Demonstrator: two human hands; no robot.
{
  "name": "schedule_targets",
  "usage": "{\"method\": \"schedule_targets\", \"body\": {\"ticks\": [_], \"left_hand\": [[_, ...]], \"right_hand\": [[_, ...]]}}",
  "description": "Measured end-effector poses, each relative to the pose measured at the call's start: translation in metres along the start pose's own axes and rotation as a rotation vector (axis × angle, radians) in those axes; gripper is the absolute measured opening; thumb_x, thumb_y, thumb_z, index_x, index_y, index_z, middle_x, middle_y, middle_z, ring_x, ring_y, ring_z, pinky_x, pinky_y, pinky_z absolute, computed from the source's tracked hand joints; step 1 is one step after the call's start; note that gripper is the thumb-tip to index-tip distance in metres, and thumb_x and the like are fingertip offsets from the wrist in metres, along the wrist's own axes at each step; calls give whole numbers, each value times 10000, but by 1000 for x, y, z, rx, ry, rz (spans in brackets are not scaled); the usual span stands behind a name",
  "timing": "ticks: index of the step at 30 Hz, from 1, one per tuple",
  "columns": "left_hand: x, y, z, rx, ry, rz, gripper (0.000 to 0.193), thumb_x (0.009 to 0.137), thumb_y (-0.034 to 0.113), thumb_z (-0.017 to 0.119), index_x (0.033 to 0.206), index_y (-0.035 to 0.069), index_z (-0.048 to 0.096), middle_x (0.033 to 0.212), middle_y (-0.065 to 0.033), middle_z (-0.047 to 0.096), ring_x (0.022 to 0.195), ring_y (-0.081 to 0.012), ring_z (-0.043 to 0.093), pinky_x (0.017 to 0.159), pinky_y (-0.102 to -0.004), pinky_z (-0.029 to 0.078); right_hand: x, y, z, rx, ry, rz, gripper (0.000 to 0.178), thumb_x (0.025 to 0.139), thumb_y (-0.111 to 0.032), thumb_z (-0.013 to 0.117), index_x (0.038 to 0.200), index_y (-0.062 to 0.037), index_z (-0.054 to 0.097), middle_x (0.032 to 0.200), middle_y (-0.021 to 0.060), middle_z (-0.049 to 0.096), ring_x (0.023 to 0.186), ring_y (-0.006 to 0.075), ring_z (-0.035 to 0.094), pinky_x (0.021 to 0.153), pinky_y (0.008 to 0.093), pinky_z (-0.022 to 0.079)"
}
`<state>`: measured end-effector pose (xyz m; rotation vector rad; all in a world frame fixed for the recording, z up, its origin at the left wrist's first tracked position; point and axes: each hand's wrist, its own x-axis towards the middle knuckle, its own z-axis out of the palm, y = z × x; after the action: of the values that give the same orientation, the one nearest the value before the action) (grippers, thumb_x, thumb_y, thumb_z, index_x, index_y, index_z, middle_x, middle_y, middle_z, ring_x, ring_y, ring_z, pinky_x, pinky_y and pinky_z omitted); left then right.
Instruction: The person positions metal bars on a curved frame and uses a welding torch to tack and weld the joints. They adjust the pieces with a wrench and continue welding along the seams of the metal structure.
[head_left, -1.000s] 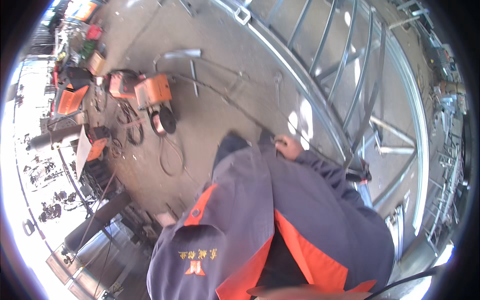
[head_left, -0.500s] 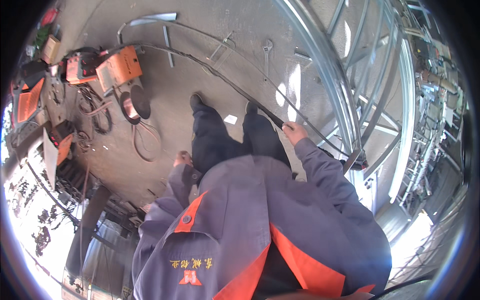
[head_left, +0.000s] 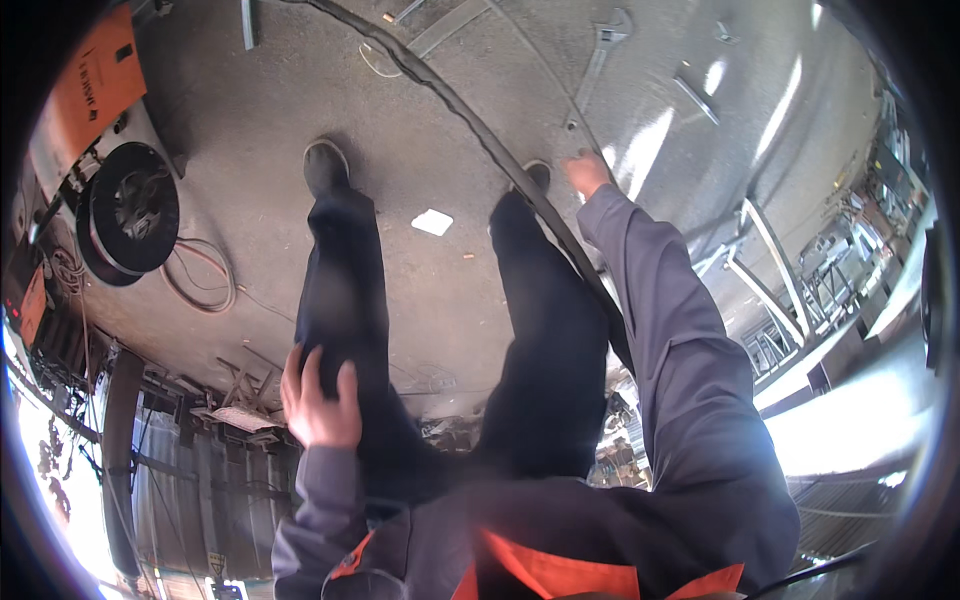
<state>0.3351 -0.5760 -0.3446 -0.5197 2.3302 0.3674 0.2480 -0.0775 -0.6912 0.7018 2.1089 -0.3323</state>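
My left hand [head_left: 321, 398] is above my left knee, fingers spread, with nothing in it. My right hand [head_left: 586, 174] reaches forward beyond my right knee, its fingers bent together; what they hold, if anything, is hidden. A thin cable [head_left: 545, 72] on the floor runs up to that hand and passes out of sight behind it. Left of my right forearm, a thick dark cable [head_left: 455, 100] slants across my right leg, apart from my fingers. Just ahead of the right hand lies an adjustable wrench [head_left: 601, 62].
An orange machine [head_left: 92, 88] and a black wire spool [head_left: 134, 213] stand at the left, near a coiled hose [head_left: 222, 285]. A white scrap [head_left: 432, 221] lies between my feet. Metal frames [head_left: 770, 262] stand at the right, and a short metal strip [head_left: 697, 100] lies ahead.
The view has dropped closer to the floor. My right hand has come off the thick dark cable and moved ahead of it. My left hand has risen over my knee and opened.
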Motion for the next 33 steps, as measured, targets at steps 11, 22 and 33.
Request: {"method": "schedule_targets", "body": {"ticks": [11, 22, 33], "left_hand": [[52, 16, -22, 122, 109, 71, 452, 953, 358, 646, 1229, 1, 678, 1440, -248, 555, 1323, -460, 514, 1120, -549, 390], [44, 22, -22, 23, 112, 117, 376, 881, 293, 728, 1134, 15, 712, 1349, -216, 620, 1254, -450, 553, 1080, -531, 435], [4, 43, -36, -21, 34, 147, 443, 948, 419, 675, 1217, 68, 711, 1315, -146, 666, 1286, -337, 578, 1100, -452, 443]], "right_hand": [[194, 34, 74, 421, 151, 314, 604, 906, -427, 674, 1216, 92, 686, 1218, 226, 715, 1156, 313, 651, 986, 409, 473], [62, -62, 3, 954, 74, 113, 189, 863, -269, 731, 901, -116, 627, 766, 17, 589, 655, 118, 560, 604, 324, 471], [-287, -96, -217, 1914, -853, 515, 161, 944, -127, 673, 827, -114, 562, 678, -43, 517, 555, 69, 526, 473, 216, 393]]}}
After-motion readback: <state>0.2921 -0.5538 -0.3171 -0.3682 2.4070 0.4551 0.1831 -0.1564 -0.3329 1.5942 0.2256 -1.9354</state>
